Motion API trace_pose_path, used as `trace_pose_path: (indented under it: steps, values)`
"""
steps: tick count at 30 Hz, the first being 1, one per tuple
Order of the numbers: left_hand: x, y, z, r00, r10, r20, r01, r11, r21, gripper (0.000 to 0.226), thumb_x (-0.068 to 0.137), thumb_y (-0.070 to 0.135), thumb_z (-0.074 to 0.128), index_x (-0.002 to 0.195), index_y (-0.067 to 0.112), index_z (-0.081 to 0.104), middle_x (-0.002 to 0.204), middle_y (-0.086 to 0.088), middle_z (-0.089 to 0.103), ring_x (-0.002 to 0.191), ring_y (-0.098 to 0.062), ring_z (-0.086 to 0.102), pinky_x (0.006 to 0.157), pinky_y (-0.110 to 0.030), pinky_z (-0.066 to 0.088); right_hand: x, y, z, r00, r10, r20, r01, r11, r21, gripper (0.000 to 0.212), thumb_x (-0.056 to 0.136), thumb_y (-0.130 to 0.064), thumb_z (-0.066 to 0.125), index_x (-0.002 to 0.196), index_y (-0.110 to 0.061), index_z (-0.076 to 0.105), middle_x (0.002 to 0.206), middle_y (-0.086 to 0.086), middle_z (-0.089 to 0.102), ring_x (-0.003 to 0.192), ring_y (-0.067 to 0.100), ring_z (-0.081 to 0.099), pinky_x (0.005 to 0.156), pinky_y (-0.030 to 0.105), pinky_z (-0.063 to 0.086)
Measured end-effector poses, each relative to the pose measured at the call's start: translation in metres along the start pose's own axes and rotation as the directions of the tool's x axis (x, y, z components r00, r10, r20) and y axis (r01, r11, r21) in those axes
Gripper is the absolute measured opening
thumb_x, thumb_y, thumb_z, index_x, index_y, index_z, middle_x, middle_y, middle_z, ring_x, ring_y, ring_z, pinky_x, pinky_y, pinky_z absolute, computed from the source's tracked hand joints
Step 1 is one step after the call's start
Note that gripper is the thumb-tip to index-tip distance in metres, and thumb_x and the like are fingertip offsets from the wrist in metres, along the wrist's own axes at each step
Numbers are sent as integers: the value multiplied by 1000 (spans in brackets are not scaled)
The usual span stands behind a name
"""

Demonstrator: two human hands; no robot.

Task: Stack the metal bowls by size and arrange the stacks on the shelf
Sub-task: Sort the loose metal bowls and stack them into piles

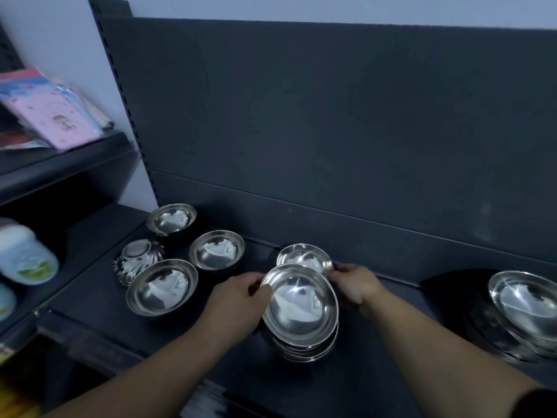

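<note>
A stack of metal bowls (301, 309) stands at the middle of the dark shelf (90, 303). My left hand (238, 303) grips its top bowl's left rim and my right hand (355, 285) grips the right rim. Just behind the stack sits a smaller bowl (303, 256). To the left lie three single upright bowls: one at the back (171, 218), one in the middle (216, 249), one nearer (162, 286). A ribbed bowl (138, 257) lies tipped upside down between them. A stack of larger bowls (524, 309) stands at the far right.
The shelf's dark back panel (331, 131) rises right behind the bowls. A neighbouring shelf unit on the left holds pink packages (51, 113) above and white-lidded containers (24, 254) below.
</note>
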State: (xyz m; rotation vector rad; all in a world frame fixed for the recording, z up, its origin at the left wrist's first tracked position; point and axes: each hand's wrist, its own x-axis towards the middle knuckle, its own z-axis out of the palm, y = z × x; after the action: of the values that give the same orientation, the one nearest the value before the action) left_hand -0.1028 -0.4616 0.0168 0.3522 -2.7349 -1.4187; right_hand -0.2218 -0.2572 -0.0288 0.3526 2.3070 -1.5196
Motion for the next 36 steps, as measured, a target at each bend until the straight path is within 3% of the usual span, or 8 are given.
trace_pose_path:
  steps: [5, 14, 19, 21, 25, 28, 32, 36]
  values:
    - [1, -5, 5, 999, -33, 10, 34, 997, -69, 21, 87, 35, 56, 99, 31, 72, 71, 12, 70, 60, -5, 66, 65, -28, 58, -1, -2, 6, 999, 39, -8, -38, 994, 101, 16, 90, -4, 59, 101, -1, 69, 66, 12, 69, 46, 19, 62, 42, 23, 50]
    - [4, -12, 21, 1000, -15, 10, 16, 997, -69, 18, 85, 38, 61, 99, 33, 71, 86, 18, 71, 79, -3, 66, 81, -36, 57, -24, 4, -26, 998, 5, -69, 19, 939, 344, 13, 94, -7, 52, 94, -1, 63, 63, 12, 72, 59, 23, 64, 56, 31, 54]
    - [6, -8, 37, 998, -29, 63, 38, 987, -159, 15, 85, 38, 65, 97, 32, 72, 89, 15, 73, 75, -8, 69, 61, -32, 60, -58, -9, -53, 992, -52, -114, 99, 878, 469, 15, 95, -7, 51, 100, 0, 64, 69, 15, 67, 53, 20, 61, 53, 27, 53]
    - [8, -3, 42, 994, -45, 103, 68, 972, -226, 17, 87, 33, 65, 101, 27, 71, 89, 7, 73, 65, -10, 68, 51, -27, 57, -74, -13, -62, 993, -68, -93, 103, 888, 448, 14, 94, -7, 52, 96, -3, 65, 68, 13, 63, 50, 18, 58, 51, 26, 51]
    - [6, 5, 48, 981, -80, 176, 140, 923, -359, 13, 91, 31, 62, 100, 25, 69, 78, -1, 67, 55, -9, 61, 59, -32, 59, -96, -12, -70, 997, -71, -15, 72, 967, 245, 13, 91, -14, 57, 87, -8, 68, 63, 11, 61, 47, 16, 57, 47, 24, 50]
    - [5, 2, 49, 973, -121, 194, 192, 896, -402, 27, 98, 35, 47, 112, 20, 66, 89, -6, 65, 71, -15, 61, 63, -32, 56, -104, -7, -65, 994, -101, -27, 104, 982, 155, 16, 88, -17, 61, 90, -3, 70, 58, 9, 61, 46, 16, 55, 45, 24, 49]
    - [3, -2, 46, 962, -145, 231, 225, 902, -369, 41, 94, 60, 33, 116, 39, 61, 121, 5, 61, 101, -18, 65, 63, -30, 56, -109, -5, -59, 987, -150, -66, 156, 983, 98, 23, 86, -23, 67, 89, 0, 68, 58, 10, 64, 47, 19, 55, 45, 25, 50]
    - [-2, -1, 56, 960, -91, 263, 200, 883, -425, 25, 95, 44, 47, 119, 44, 55, 132, 4, 57, 112, -21, 61, 64, -31, 58, -114, -1, -61, 977, -189, -96, 202, 969, 145, 36, 86, -38, 71, 84, -3, 67, 60, 10, 66, 52, 21, 59, 49, 27, 53]
